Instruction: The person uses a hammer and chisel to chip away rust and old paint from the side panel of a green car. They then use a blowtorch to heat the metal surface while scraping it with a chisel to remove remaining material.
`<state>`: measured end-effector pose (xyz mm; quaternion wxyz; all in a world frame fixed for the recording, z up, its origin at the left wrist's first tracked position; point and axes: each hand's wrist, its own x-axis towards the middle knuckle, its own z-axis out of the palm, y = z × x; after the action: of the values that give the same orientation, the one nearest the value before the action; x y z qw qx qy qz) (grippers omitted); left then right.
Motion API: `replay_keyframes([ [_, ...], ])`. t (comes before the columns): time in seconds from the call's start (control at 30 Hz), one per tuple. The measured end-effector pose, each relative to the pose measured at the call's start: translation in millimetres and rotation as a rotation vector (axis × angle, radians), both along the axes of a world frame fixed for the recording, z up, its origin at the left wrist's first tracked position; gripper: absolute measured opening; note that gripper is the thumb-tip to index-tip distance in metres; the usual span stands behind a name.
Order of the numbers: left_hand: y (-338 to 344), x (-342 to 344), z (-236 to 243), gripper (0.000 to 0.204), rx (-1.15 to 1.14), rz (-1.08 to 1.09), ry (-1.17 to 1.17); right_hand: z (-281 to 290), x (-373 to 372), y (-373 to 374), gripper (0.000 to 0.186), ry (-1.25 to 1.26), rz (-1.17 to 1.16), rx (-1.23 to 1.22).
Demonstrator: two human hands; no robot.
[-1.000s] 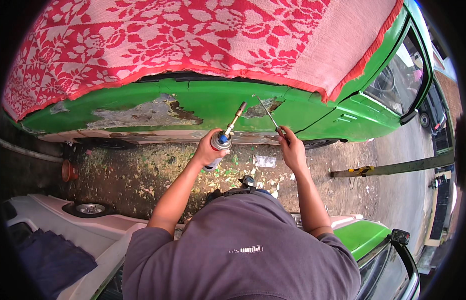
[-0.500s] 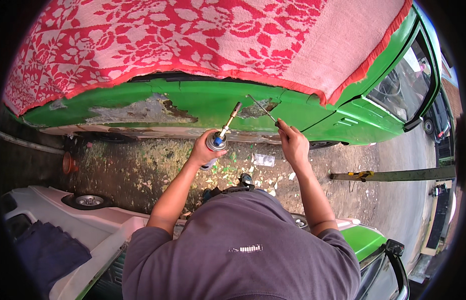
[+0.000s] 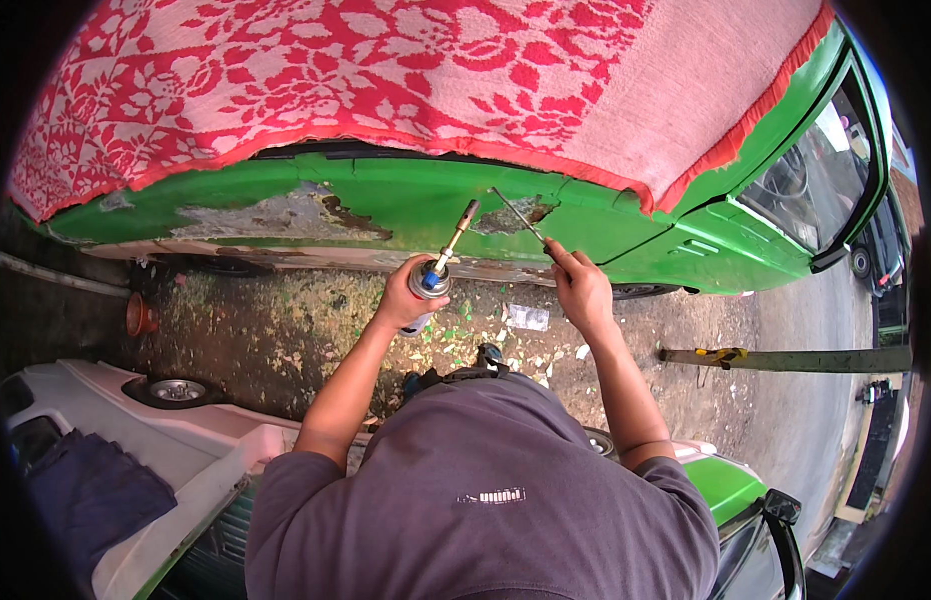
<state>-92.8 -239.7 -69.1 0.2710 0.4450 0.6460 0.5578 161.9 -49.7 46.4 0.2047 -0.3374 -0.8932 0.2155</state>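
My left hand [image 3: 401, 298] grips a gas canister with a blue-knobbed torch head [image 3: 441, 262], its metal nozzle angled toward the car body; I cannot make out a flame. My right hand [image 3: 584, 288] is closed on the handle of a thin metal tool [image 3: 518, 213], whose tip is near the upper edge of a small peeled patch [image 3: 505, 222] on the green car panel [image 3: 416, 205]. A longer bare, rusty patch [image 3: 261, 215] lies left of it. A red and pink floral blanket [image 3: 336, 70] covers the car above the panel.
Behind me are another vehicle [image 3: 116, 450], a dark cloth [image 3: 101, 490] and a side mirror [image 3: 782, 505]. A clay pot [image 3: 140, 316] stands left; a post with yellow tape [image 3: 796, 360] juts in at right. Paint flakes litter the ground [image 3: 266, 340].
My right hand and tool have shifted slightly up and left, the tool tip moving along the panel. My left hand with the torch has moved a little left. The view has shifted slightly.
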Motion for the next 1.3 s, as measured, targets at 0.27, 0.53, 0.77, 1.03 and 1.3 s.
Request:
replay_keyframes([
  [0.27, 7, 1, 16, 0.07, -0.03, -0.03, -0.022, 1, 2, 5, 0.037, 0.013, -0.015, 0.039],
  [0.53, 4, 4, 9, 0.069, 0.023, 0.026, -0.047, -3, 2, 11, 0.03, 0.085, -0.036, 0.157],
  [0.77, 0, 1, 12, 0.071, -0.014, 0.043, -0.014, 5, -1, 22, 0.029, 0.138, -0.002, 0.237],
  [1.03, 2, 8, 14, 0.069, -0.031, 0.025, -0.043, 11, 5, 32, 0.031, 0.025, 0.044, 0.255],
  [1.3, 0, 11, 8, 0.073, -0.046, 0.018, -0.077, 7, 1, 28, 0.029, -0.056, 0.035, 0.274],
])
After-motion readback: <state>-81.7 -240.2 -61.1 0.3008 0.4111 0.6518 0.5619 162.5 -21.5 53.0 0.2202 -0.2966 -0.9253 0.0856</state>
